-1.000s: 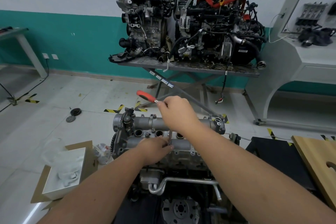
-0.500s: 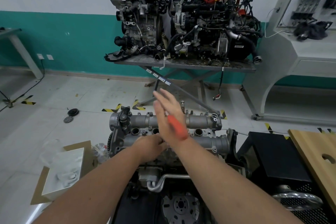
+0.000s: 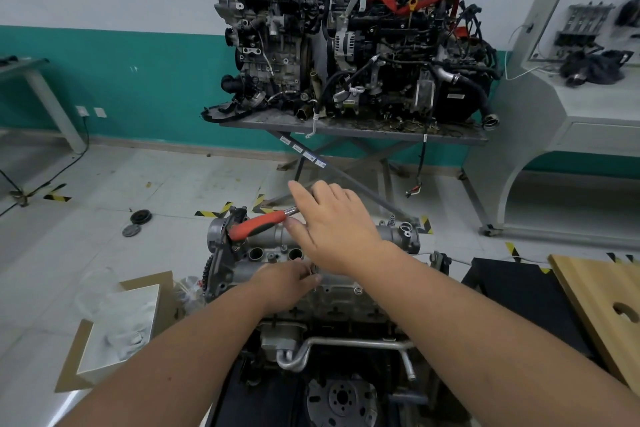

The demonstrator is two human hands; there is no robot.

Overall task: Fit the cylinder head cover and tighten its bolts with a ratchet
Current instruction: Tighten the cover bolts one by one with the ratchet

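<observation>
The grey cylinder head cover (image 3: 393, 236) sits on top of the engine in front of me. A ratchet with a red handle (image 3: 256, 225) lies level above the cover, its handle pointing left. My right hand (image 3: 334, 225) hovers over the ratchet's head end with the fingers stretched out straight and the thumb under the metal shaft; the head itself is hidden beneath the palm. Lower down, my left hand (image 3: 285, 281) pinches the thin metal extension standing upright at a bolt on the cover's near edge.
A cardboard box with white packing (image 3: 117, 322) stands on the floor at the left. At the right are a black stand (image 3: 519, 295) and a wooden board (image 3: 606, 305). Behind, two engines rest on a metal table (image 3: 346, 130), beside a white console (image 3: 571, 114).
The red handle has swung round from pointing toward me to pointing left. My right hand went from gripping it to flat fingers. My left hand stayed at the extension.
</observation>
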